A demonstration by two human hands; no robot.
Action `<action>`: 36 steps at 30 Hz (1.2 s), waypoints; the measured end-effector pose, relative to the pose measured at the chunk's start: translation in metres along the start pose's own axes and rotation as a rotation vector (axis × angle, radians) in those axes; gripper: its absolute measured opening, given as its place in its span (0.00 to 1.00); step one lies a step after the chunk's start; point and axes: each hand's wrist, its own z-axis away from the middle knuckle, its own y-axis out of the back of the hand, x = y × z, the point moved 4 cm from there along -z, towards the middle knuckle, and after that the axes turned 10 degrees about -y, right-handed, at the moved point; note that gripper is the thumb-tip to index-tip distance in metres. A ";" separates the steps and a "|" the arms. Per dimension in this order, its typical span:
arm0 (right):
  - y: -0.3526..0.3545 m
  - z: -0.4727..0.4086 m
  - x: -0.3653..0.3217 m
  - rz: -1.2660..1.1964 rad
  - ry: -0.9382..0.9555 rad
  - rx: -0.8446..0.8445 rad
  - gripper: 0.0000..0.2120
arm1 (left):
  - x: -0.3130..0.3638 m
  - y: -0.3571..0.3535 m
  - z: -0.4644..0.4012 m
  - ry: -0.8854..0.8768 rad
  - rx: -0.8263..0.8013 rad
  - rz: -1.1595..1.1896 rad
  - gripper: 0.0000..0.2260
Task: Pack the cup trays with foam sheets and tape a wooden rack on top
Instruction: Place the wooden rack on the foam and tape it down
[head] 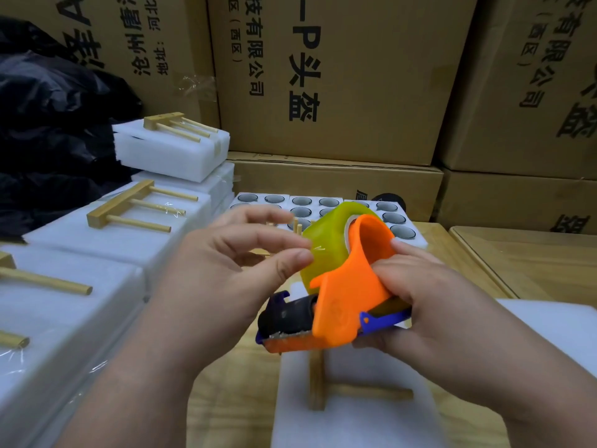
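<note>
My right hand (429,305) grips an orange tape dispenser (345,295) with a yellowish tape roll (323,250) in it, held above the table. My left hand (232,276) is at the roll's left side, thumb and forefinger pinching at the tape's surface. Below the dispenser lies a white foam-wrapped pack (355,415) with a wooden rack (342,389) resting on top. Foam trays holding glass cups (326,208) sit behind the hands.
Several finished foam packs with wooden racks (129,211) taped on top line the left side, one stacked higher (174,150). Cardboard boxes (339,76) wall the back. Black plastic bags (48,108) lie at far left. Another foam sheet (555,324) lies at right on the wooden table (478,253).
</note>
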 end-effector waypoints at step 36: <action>0.114 0.019 0.044 -0.118 -0.290 -0.076 0.23 | -0.004 0.047 0.003 0.208 0.386 0.179 0.03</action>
